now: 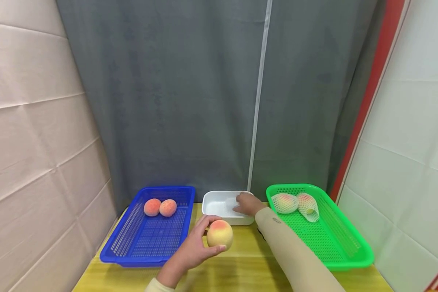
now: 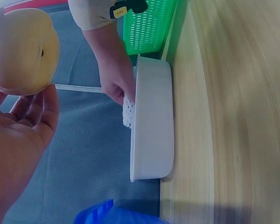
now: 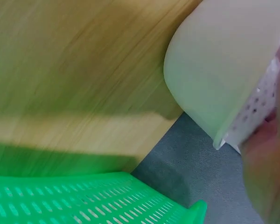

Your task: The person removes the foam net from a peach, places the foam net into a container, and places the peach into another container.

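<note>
My left hand [image 1: 194, 248] holds a yellow peach with a red blush [image 1: 220, 235] between thumb and fingers, raised above the table in front of the white tray [image 1: 219, 219]. In the left wrist view this peach [image 2: 25, 53] sits at the fingertips, bare of any net. My right hand [image 1: 249, 203] reaches over the white tray's right side, fingers curled downward. A white foam net [image 2: 128, 112] shows under its fingers at the tray rim in the left wrist view. Close by the same hand, the net's holes [image 3: 255, 108] appear in the right wrist view.
A blue basket [image 1: 111, 256] at left holds two reddish peaches [image 1: 159, 207]. The green basket [image 1: 350, 263] at right holds two peaches in white foam nets [image 1: 285, 203]. Behind the wooden table [image 1: 241, 259] hangs a grey curtain [image 1: 175, 101].
</note>
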Tool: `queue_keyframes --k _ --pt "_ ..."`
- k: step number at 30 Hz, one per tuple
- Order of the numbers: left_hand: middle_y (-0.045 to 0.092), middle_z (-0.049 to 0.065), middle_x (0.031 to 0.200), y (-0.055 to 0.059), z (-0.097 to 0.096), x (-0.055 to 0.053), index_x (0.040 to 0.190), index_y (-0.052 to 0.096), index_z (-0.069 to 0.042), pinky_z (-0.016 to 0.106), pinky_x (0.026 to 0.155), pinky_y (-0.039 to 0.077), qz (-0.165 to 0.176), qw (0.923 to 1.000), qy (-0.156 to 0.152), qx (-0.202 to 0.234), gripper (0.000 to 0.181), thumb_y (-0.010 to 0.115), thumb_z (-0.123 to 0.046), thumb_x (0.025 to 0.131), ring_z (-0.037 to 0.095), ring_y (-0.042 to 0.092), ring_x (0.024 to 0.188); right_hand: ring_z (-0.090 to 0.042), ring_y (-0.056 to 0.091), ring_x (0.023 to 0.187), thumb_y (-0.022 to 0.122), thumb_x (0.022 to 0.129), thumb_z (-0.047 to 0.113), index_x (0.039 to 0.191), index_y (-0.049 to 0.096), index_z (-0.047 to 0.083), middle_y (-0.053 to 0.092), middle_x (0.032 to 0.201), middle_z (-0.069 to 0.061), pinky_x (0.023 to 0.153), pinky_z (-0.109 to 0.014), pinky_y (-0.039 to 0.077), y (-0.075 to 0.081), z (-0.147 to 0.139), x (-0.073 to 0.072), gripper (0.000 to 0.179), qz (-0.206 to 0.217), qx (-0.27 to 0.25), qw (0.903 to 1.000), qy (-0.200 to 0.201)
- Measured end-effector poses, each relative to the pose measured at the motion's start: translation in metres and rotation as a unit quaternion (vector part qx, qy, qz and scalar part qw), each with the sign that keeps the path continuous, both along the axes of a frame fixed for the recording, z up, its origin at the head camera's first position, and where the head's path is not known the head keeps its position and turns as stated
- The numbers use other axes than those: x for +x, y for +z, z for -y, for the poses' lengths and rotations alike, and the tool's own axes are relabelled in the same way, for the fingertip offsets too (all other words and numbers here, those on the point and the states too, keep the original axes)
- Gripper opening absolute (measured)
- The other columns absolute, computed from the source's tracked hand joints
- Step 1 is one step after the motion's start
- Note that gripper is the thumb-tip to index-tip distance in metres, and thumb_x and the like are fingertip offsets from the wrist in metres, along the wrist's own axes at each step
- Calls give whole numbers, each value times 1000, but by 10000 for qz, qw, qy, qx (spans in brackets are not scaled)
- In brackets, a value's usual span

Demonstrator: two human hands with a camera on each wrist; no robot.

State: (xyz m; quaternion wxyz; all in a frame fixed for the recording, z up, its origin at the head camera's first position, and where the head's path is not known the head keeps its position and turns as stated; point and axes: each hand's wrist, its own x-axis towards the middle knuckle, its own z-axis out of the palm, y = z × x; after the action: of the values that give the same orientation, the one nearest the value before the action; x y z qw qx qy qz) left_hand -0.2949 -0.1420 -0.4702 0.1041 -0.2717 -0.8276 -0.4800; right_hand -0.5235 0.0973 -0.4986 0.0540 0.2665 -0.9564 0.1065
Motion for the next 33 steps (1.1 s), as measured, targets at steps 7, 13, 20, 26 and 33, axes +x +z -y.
queue_keyframes --k 7,13,20,26,33 --pt "58 -4 135 1 1 0 147 60 -27 34 98 56 -49 10000 23 -19 67 93 -36 89 16 60 118 -35 73 113 54 115 36 115 82 2 79 116 -15 111 -52 54 4 2 4 44 442 -281 9986 6" --pt "58 -4 135 1 1 1 146 60 -28 35 98 56 14 10000 53 -22 67 94 -36 89 16 61 118 -28 67 93 81 99 13 113 78 1 73 101 -11 103 -48 59 2 4 5 18 518 -5 9986 84" --pt "58 -6 138 -1 3 2 146 59 -30 35 99 55 81 9999 74 -15 68 94 -37 88 16 61 119 -32 68 103 90 94 17 128 74 3 72 111 -14 109 -49 56 0 3 7 40 442 265 9985 176" --pt "59 -4 137 0 4 2 147 59 -26 35 98 55 -49 10000 70 -24 69 94 -36 88 16 62 117 -37 70 115 89 94 13 127 76 -1 76 118 -17 111 -49 53 -4 4 5 39 441 402 9979 270" --pt "59 -4 137 1 7 1 147 60 -27 35 98 55 -67 9999 81 13 68 94 -36 89 16 62 118 -35 70 115 90 92 10 124 77 -1 78 118 -16 111 -49 54 2 5 4 36 557 109 9983 162"
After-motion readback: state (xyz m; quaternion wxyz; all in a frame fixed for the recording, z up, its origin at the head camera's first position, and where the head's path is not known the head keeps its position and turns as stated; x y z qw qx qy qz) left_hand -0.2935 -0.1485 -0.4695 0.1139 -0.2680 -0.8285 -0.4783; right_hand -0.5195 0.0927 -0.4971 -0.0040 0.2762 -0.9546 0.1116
